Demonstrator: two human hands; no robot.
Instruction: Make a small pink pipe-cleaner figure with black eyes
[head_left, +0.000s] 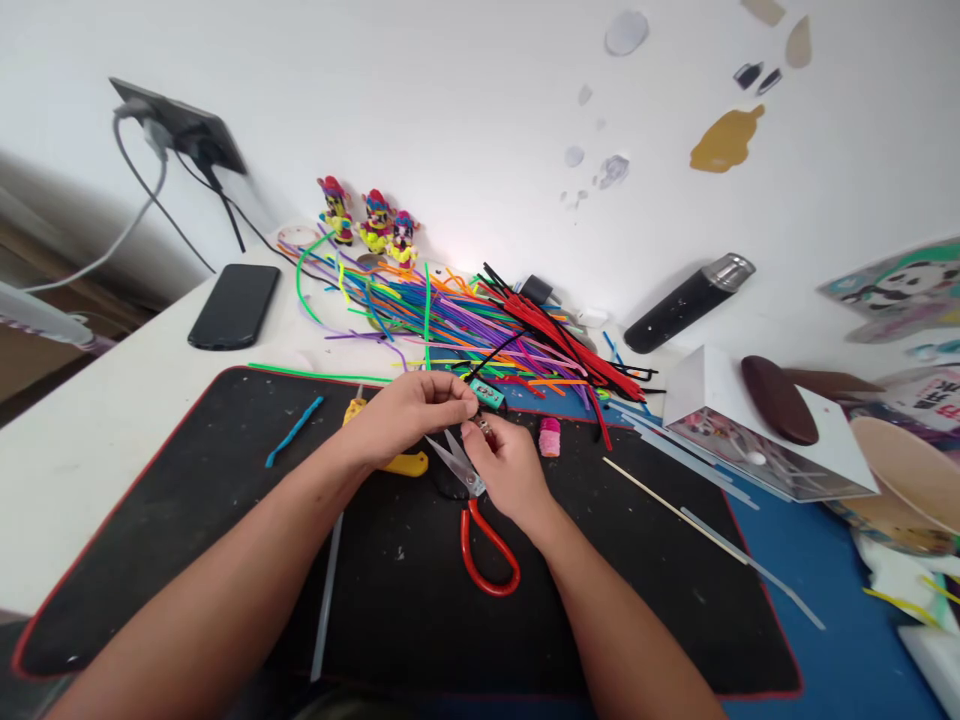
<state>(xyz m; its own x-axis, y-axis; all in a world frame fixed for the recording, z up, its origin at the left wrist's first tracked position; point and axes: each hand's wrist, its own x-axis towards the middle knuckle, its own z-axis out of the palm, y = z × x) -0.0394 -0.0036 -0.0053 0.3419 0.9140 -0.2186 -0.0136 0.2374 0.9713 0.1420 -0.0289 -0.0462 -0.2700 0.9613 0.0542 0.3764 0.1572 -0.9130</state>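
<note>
One head-worn view, facing forward and down at left grip (409, 412) and right grip (514, 475), near. Surface (146, 410) spans lower part, wall (480, 110) above.

Over a black mat (405, 590) the left hand (409, 412) and right hand (508, 472) work fingertips close together, the right pinching a small piece (487, 432) mostly hidden by its fingers. Red-handled scissors (474, 487) lie beneath with blades parted, between a yellow tool (407, 464) and a pink roll (549, 438). Behind, colourful pipe cleaners (450, 318) heap up between a phone (234, 305) and a black flask (679, 308)
</note>
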